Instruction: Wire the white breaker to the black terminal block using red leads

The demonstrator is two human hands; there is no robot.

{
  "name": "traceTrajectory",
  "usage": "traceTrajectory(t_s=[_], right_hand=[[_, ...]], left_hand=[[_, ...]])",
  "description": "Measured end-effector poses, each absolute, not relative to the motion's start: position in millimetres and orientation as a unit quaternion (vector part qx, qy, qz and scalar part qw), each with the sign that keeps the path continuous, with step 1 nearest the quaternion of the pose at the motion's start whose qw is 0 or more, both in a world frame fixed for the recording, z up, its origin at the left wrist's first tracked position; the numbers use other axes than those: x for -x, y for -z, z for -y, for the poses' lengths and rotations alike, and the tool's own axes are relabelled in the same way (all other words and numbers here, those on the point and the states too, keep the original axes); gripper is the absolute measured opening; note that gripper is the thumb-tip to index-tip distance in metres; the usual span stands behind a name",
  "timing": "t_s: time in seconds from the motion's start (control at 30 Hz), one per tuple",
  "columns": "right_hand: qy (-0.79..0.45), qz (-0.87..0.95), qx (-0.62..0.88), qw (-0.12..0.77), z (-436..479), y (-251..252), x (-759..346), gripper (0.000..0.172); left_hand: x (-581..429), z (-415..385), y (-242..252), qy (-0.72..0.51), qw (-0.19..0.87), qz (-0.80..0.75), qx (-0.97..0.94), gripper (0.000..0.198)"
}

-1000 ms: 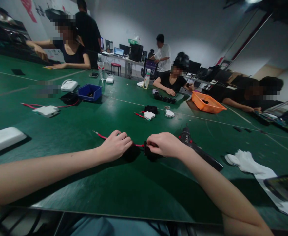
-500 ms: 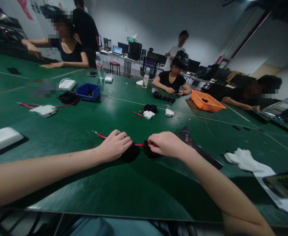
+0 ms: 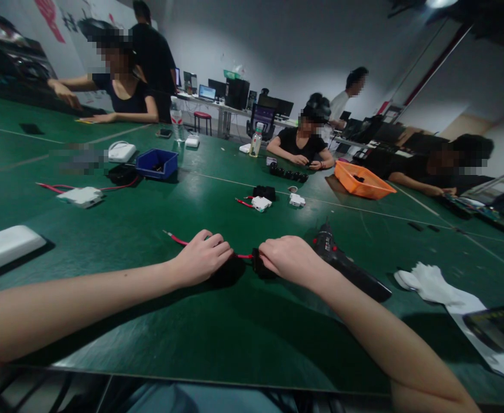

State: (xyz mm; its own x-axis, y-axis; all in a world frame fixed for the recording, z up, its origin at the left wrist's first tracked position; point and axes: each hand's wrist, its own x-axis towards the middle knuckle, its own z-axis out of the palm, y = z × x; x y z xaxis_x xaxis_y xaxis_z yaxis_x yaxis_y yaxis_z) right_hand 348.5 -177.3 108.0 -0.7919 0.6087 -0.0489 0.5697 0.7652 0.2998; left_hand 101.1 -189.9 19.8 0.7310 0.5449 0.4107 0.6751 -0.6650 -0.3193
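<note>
My left hand (image 3: 204,256) is closed with curled fingers around a red wire (image 3: 175,238). One bare-tipped end of the wire sticks out to the left, and a short stretch crosses the gap between my hands. A dark shape lies under the left fingers; I cannot tell whether it is a part or shadow. My right hand (image 3: 292,259) pinches a small black block-shaped part (image 3: 257,265), which the wire meets. The fingers hide most of that part. Beside my right wrist lies a black cordless screwdriver (image 3: 335,252) with red buttons, its bit pointing away.
White modules with red wires (image 3: 82,196) lie at left, near a blue bin (image 3: 157,163). Another white module (image 3: 261,203) sits ahead. An orange basket (image 3: 363,180) stands farther right. White gloves (image 3: 434,282) lie at right, a long white object (image 3: 8,248) at left. Co-workers sit across the table.
Both hands stay almost in place on the wire and black part; the view has shifted slightly. In the background, a standing person in white has moved right.
</note>
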Motion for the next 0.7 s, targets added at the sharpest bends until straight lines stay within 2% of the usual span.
traceTrajectory(t_s=[0.2, 0.33, 0.57, 0.63, 0.7], right_hand=[[-0.131, -0.936, -0.316, 0.077, 181, -108, -348, 0.021], [-0.117, -0.933, -0.336, 0.051, 181, -121, -355, 0.023], [-0.091, -0.859, -0.504, 0.001, 152, -136, -440, 0.028], [-0.064, -0.819, -0.571, -0.005, 143, -129, -483, 0.041], [0.004, -0.781, -0.625, 0.002, 138, -119, -522, 0.064]], left_hand=[[-101, 189, -19, 0.137, 0.229, 0.339, 0.902, 0.016], [-101, 189, -19, 0.137, 0.238, 0.341, 0.899, 0.015], [-104, 190, -23, 0.145, 0.248, 0.341, 0.895, 0.015], [-106, 189, -24, 0.149, 0.25, 0.344, 0.893, 0.016], [-107, 186, -24, 0.153, 0.253, 0.345, 0.891, 0.017]])
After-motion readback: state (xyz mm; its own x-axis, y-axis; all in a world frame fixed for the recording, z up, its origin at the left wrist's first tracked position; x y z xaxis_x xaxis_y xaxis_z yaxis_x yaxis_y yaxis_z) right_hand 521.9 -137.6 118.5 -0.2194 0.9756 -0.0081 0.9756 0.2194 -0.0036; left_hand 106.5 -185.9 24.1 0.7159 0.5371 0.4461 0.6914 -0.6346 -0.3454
